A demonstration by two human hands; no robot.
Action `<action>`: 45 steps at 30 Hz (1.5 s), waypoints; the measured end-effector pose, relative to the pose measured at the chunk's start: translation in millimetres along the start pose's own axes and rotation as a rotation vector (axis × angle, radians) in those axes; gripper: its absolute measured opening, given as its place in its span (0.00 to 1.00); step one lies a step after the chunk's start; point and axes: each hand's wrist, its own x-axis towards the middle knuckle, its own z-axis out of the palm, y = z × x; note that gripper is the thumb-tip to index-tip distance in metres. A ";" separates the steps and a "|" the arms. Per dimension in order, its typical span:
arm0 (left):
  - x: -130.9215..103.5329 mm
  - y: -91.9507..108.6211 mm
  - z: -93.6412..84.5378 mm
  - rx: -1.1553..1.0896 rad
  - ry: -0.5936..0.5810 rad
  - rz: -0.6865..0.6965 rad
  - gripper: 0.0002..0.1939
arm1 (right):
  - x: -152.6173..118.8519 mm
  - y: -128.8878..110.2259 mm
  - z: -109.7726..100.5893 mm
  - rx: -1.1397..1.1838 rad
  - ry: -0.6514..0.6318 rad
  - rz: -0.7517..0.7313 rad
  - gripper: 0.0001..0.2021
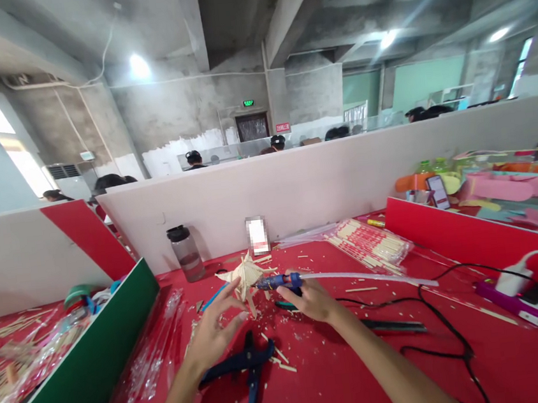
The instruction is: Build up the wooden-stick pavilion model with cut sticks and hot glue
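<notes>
My right hand (311, 301) is wrapped round a blue hot glue gun (282, 281), with a long clear glue stick (368, 277) running out of its back. The gun's nozzle points left at a pale model built of thin wooden sticks (246, 274), close against it; whether it touches I cannot tell. My left hand (218, 325) is at the model's near left side, thumb and fingers apart, the index fingertip at the sticks. Below the hands lies a dark blue pair of cutting pliers (248, 364), its handles spread.
Bits of stick litter the red table (326, 375). Behind stand a bottle (187, 254) and a blurred-out phone-like object (258, 235). Bagged sticks (369, 242) lie right of these. A black cable (450, 323) runs near a purple power strip (525, 306). Green (88, 361) and red (475, 237) dividers flank the space.
</notes>
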 end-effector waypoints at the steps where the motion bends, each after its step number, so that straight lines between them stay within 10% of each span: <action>1: 0.0 -0.1 0.1 0.016 -0.023 0.006 0.14 | -0.2 0.5 1.7 -0.009 0.001 -0.012 0.17; 45: 1.7 4.0 1.8 0.075 -0.064 0.033 0.12 | -0.3 9.1 3.4 0.016 0.013 -0.033 0.14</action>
